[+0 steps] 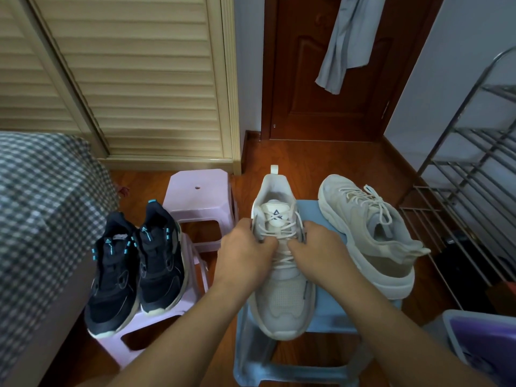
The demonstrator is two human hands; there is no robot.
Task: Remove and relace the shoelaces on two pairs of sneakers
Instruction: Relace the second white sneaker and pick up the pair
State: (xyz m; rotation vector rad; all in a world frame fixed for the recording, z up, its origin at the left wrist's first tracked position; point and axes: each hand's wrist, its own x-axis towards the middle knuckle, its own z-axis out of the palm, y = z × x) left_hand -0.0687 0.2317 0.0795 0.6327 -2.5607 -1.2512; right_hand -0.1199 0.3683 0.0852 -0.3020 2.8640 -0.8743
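Note:
A cream sneaker (282, 297) stands on a blue stool (329, 317), toe toward me. My left hand (245, 252) and my right hand (315, 247) sit on either side of its lacing, fingers curled and pinching the white shoelace (280, 233) at mid height. Its laced partner (371, 236) lies tilted on the same stool to the right, heel toward me. A pair of black sneakers with teal accents (134, 272) stands laced on a pink stool (156, 325) at the left.
A second pink stool (201, 191) stands behind the black pair. A checked bedspread (42, 205) fills the left. A metal shoe rack (469, 191) lines the right wall, with a purple-lidded bin (485, 344) in front. Slatted wardrobe doors and a brown door stand behind.

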